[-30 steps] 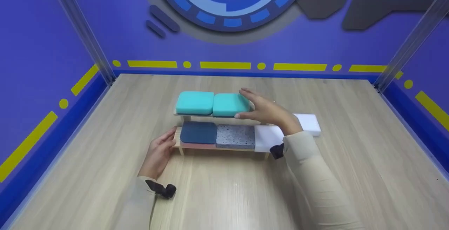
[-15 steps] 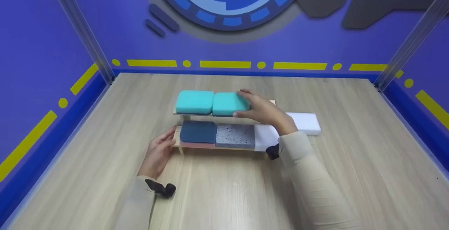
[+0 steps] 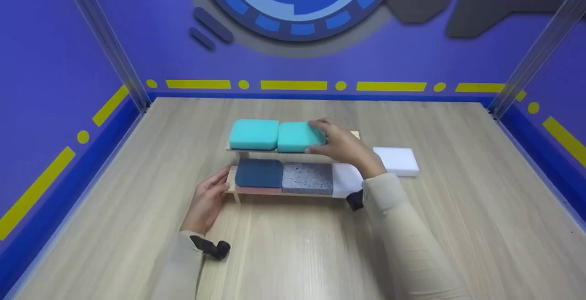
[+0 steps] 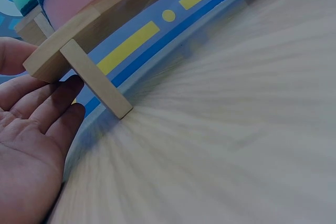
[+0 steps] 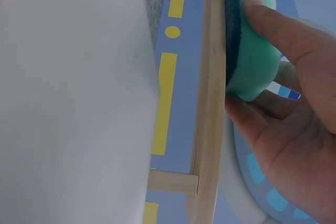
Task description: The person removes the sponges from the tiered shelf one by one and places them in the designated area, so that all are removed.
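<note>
A small two-tier wooden rack (image 3: 232, 177) stands mid-table. My left hand (image 3: 206, 201) grips the left end of its lower shelf, thumb above and fingers below the board (image 4: 94, 22) in the left wrist view. On the upper shelf, two turquoise sponges with dark scouring undersides lie side by side. My right hand (image 3: 345, 146) holds the right turquoise sponge (image 3: 295, 137) by its right end; the left turquoise sponge (image 3: 253, 135) touches it. Below lie a pink sponge with its dark scouring side up (image 3: 258, 174), a speckled grey block (image 3: 306, 178) and a white block (image 3: 345, 180), partly hidden by my right arm.
Another white block (image 3: 398, 161) lies on the wooden table (image 3: 293, 249), right of the rack. Blue-purple panels (image 3: 293, 68) with yellow dashes enclose the table at the back and sides. One rack leg (image 4: 100, 82) shows close to my left fingers.
My right hand has shifted slightly left along the right turquoise sponge, baring the upper shelf's right end and more of the loose white block. The left hand keeps its place.
</note>
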`<action>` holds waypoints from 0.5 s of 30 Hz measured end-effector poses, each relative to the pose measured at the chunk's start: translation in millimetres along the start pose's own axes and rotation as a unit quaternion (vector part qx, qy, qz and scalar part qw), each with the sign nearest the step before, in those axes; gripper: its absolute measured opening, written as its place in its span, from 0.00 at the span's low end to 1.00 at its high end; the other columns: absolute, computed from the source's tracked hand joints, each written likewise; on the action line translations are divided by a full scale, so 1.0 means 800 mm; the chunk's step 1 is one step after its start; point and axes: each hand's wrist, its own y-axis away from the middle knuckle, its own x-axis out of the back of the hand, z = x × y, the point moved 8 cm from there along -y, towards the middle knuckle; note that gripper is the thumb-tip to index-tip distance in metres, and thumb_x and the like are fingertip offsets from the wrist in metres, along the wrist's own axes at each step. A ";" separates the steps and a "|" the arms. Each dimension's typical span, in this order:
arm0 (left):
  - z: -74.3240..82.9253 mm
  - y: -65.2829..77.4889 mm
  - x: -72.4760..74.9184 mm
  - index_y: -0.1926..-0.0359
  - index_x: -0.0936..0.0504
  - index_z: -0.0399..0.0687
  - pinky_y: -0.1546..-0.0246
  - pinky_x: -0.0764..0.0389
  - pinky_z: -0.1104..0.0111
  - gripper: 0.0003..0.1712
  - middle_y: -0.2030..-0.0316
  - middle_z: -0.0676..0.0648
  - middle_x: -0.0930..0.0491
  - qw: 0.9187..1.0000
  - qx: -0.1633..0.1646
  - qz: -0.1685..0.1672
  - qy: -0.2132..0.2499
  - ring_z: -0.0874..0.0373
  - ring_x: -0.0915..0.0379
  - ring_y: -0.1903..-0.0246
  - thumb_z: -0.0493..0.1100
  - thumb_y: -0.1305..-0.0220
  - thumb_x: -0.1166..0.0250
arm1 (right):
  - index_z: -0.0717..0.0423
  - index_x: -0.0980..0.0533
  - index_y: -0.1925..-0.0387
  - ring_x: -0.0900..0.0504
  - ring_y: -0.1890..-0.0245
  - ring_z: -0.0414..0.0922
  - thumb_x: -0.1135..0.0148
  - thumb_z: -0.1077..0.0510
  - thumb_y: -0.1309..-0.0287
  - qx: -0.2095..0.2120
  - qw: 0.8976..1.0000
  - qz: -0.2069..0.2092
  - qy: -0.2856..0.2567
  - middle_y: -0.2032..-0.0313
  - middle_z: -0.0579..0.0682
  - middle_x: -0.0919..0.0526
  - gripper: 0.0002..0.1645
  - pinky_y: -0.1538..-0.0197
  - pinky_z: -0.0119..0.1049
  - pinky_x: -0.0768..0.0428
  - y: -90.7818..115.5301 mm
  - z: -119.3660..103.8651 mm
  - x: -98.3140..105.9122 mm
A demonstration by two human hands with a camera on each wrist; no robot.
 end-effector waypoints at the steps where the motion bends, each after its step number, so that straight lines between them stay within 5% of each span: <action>1: 0.001 0.000 0.000 0.29 0.49 0.27 0.27 0.55 0.57 0.33 0.26 0.35 0.53 1.000 -0.001 -0.001 -0.001 0.48 0.58 0.26 0.26 0.34 0.53 | 0.55 0.37 0.31 0.33 0.34 0.54 0.32 0.50 0.45 0.000 1.000 0.001 0.001 0.32 0.57 0.34 0.43 0.32 0.49 0.34 0.000 0.000 0.000; 15: 0.000 0.000 -0.001 0.30 0.49 0.26 0.27 0.55 0.57 0.33 0.27 0.34 0.53 1.000 -0.001 -0.005 0.005 0.46 0.59 0.26 0.26 0.35 0.53 | 0.55 0.36 0.31 0.32 0.35 0.54 0.31 0.49 0.45 -0.001 1.000 0.007 0.010 0.33 0.57 0.33 0.42 0.33 0.49 0.32 0.001 0.001 0.001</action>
